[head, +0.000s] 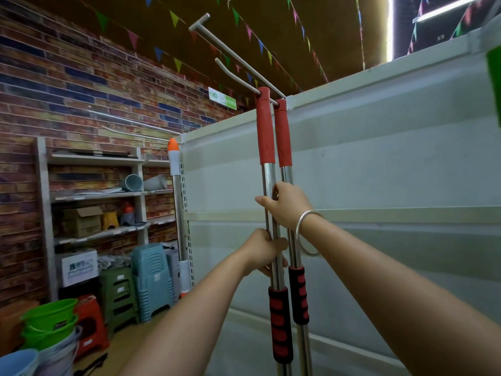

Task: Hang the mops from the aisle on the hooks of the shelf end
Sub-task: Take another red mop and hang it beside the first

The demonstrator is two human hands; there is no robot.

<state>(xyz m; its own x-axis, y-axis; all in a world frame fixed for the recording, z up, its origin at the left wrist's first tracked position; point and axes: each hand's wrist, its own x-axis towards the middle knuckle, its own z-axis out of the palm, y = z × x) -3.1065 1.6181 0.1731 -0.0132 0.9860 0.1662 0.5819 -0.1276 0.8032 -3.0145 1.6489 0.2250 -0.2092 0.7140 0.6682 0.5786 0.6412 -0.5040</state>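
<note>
Both bare hands up close: left hand [264, 249] wraps the nearer shiny steel mop pole with red top sleeve [267, 164], right hand [288, 204] curls around the same pole higher up, beside the second matching mop [284, 147]. Both red tops sit threaded on the long grey wire hook [238, 74] at the white shelf end panel [379, 158]. Looks like the seating step; next is probably letting go gently so they hang straight.

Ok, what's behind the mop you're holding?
A second mop, hung on the same hook, then the shelf panel. The right hand covers part of its pole; both heads are out of frame.
</note>
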